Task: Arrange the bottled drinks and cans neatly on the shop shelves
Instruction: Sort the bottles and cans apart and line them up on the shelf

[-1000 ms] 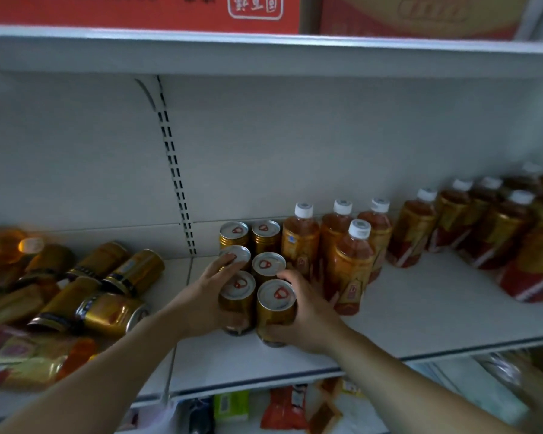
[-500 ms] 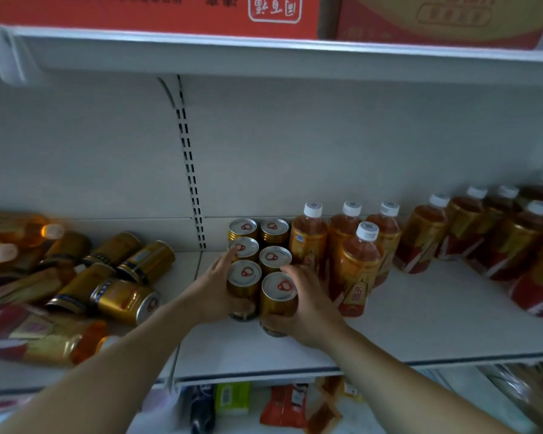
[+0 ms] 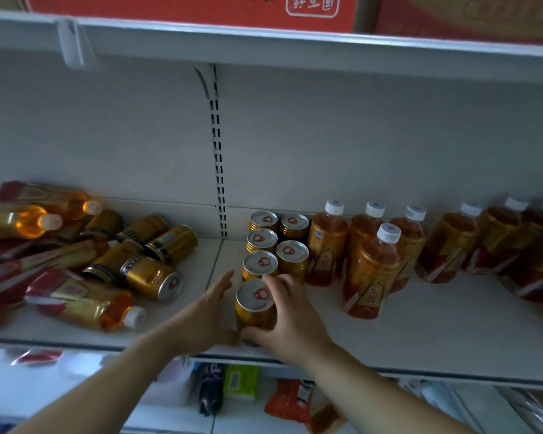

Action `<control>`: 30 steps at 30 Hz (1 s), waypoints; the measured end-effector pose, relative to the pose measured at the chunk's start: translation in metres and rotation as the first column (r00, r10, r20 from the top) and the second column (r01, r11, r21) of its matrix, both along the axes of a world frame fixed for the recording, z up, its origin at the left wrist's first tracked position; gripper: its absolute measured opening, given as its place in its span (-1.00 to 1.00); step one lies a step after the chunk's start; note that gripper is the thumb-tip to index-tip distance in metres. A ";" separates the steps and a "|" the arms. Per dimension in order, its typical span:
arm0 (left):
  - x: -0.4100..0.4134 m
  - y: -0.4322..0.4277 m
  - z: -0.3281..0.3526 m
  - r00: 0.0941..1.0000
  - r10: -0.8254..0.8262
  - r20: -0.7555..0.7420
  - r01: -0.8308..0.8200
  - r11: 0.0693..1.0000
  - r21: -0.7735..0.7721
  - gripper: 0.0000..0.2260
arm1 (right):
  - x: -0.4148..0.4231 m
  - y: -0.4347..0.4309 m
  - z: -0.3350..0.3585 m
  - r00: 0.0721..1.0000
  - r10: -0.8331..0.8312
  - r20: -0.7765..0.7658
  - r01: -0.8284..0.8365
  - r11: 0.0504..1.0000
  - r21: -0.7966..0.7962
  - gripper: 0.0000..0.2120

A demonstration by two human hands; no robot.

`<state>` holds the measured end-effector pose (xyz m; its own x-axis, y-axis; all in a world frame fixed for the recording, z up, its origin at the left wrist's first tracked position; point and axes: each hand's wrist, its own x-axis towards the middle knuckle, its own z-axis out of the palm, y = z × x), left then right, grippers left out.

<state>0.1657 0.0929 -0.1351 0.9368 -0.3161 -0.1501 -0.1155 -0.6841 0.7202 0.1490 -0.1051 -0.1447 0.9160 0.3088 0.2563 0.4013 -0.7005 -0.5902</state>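
The right hand [image 3: 290, 321] holds the front can [image 3: 255, 306]. Its fingers curl round the can's right side and its thumb lies low at the base. The can stands upright near the front edge of the shelf [image 3: 427, 327] and hides most of the fingers behind it.

The left hand [image 3: 205, 314] sits just beside the can's left side, with fingers straight and close together and the palm turned toward the can. It holds nothing. Its thumb is down by the can's base, but I cannot tell whether it touches the metal.

Behind the front can, five standing cans [image 3: 260, 263] form two short rows reaching back to the wall, packed so closely that only their lids and upper rims show. To their right are the standing bottles [image 3: 373, 270] with white caps, one in front of three. More bottles [image 3: 452, 242] stand further right, blurred and cut off by the frame edge.

On the left section, fallen cans [image 3: 152, 277] and fallen bottles [image 3: 82, 303] lie in a loose heap. The lower ones are half buried, and the heap runs out of view on the left.

Red boxes [image 3: 201, 9] on the upper shelf [image 3: 295, 48] are cropped at the top, their print unreadable. Below the shelf, packets [image 3: 292, 399] are too blurred to identify.
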 end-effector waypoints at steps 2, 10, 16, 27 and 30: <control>-0.003 -0.002 0.003 1.000 0.013 0.020 -0.012 0.999 -0.050 0.17 | -0.001 0.002 0.002 0.999 0.012 0.046 -0.010 0.999 -0.052 -0.10; -0.005 -0.014 0.006 0.998 -0.044 0.054 0.054 0.977 -0.205 0.10 | 0.025 -0.033 0.030 0.987 -0.145 0.075 0.160 0.949 -0.270 -0.50; -0.006 -0.016 0.011 0.994 -0.082 0.076 0.097 0.973 -0.211 0.07 | 0.047 -0.022 0.038 0.966 -0.244 -0.081 0.176 0.856 -0.486 -0.27; 0.043 -0.025 0.068 0.993 -0.005 0.116 0.002 1.000 0.022 -0.21 | 0.027 -0.101 0.105 0.795 -0.399 0.457 0.502 0.855 -0.127 -0.42; 0.065 -0.067 0.078 0.982 -0.017 0.189 0.020 1.000 -0.015 -0.24 | 0.026 -0.125 0.099 0.842 -0.501 0.199 0.532 0.833 -0.154 -0.29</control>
